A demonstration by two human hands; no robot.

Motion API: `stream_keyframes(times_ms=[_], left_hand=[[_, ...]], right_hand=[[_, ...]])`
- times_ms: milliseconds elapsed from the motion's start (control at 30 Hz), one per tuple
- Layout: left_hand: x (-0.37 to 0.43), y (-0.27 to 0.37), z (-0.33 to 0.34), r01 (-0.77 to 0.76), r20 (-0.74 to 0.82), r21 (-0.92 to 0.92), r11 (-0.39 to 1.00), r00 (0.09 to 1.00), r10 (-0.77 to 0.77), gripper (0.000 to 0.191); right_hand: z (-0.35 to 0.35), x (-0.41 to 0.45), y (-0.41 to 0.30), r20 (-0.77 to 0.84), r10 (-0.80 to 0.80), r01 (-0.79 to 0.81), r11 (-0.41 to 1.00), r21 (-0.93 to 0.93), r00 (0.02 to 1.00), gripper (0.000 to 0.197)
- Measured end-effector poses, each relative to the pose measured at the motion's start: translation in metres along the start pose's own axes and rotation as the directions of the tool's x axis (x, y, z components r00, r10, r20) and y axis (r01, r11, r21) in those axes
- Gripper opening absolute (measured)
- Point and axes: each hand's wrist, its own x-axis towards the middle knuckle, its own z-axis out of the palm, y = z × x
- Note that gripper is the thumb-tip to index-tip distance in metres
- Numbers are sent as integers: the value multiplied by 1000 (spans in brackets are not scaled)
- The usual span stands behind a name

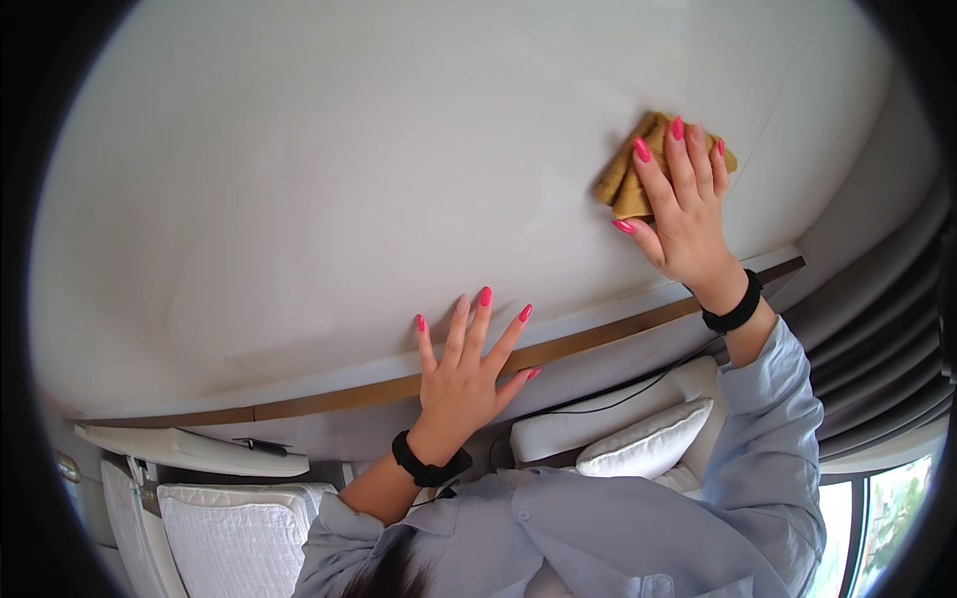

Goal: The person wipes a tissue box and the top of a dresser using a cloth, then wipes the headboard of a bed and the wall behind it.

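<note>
My right hand [684, 202] lies flat over a folded mustard-brown cloth [624, 183] and presses it against a broad, smooth white surface [336, 187]. Its thumb sits at the cloth's lower edge, and the other fingers spread across the top. Lower and to the left, my left hand [463, 374] is spread wide with nothing in it. Its fingertips appear to rest on the white surface, just past the brown edge strip [591, 344]. Both hands have pink nails, with a black band on each wrist.
Below the strip are a white quilted mattress [232, 534], a padded white headboard [553, 433] and a white pillow [647, 441]. A thin black cable [613, 407] runs above the headboard. Dark grey curtains [875, 321] hang at right, near a bright window [893, 523].
</note>
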Motion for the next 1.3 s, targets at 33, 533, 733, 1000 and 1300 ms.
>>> stream_keyframes(times_ms=[33, 533, 733, 1000, 1300], left_hand=[[0, 0, 0, 0, -2, -2, 1000, 1000, 0, 73], [-42, -33, -12, -219, -185, -237, 946, 967, 178, 45], [-47, -36, -4, -306, -359, -330, 893, 916, 181, 27], [-21, -23, 9, -315, -392, -395, 863, 907, 151, 18], [-5, -8, 20, -194, -368, -406, 893, 929, 35, 14]], right_hand=[[2, -5, -3, 2, -1, 1, 1000, 7, 1000, 63], [0, -7, -109, 342, -232, 142, 952, 270, 910, 77], [8, -1, -122, 340, -422, 238, 851, 468, 841, 77], [15, -52, -80, 395, -547, 325, 801, 502, 738, 85], [-6, -104, 12, 523, -507, 302, 851, 430, 685, 81]])
